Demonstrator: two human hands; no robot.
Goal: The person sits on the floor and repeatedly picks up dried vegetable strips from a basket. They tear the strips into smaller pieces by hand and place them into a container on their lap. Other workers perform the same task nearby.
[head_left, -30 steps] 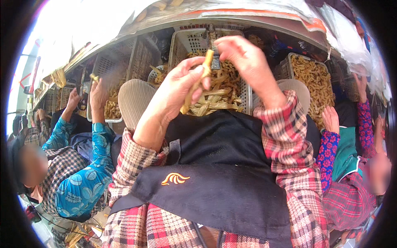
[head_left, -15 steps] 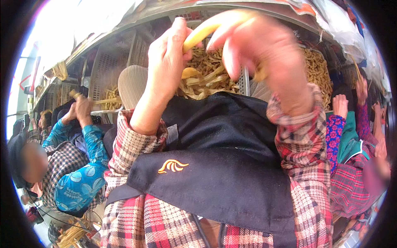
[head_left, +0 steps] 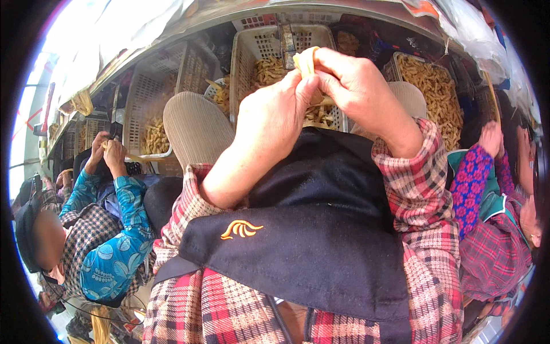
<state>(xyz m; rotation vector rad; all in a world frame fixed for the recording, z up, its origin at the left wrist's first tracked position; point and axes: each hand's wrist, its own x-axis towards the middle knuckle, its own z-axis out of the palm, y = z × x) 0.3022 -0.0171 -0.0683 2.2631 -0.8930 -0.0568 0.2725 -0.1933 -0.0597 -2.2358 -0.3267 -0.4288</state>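
Both hands are raised over my lap, meeting in front of the middle basket. My left hand (head_left: 272, 114) is closed on a folded pale-yellow strip (head_left: 306, 62), its thumb near the lower part. My right hand (head_left: 364, 94) pinches the same strip from the right, with its fingers bent over the top. Behind them, a white perforated basket (head_left: 245, 49) holds many short yellow-brown twisted pieces (head_left: 269, 71); my hands hide part of it. An upright metal fixture (head_left: 286, 43) stands at that basket's back, just above the strip.
My knees (head_left: 192, 123) flank the middle basket below a covered ledge (head_left: 217, 17). More piece-filled crates stand left (head_left: 137, 109) and right (head_left: 429, 103). A co-worker in blue sleeves (head_left: 117, 241) works at my left, another in floral sleeves (head_left: 470, 189) at my right.
My hands have come down and together from the blurred, stretched-out hold. The strip is now folded between them. The right-hand co-worker's hands have shifted to a long strip.
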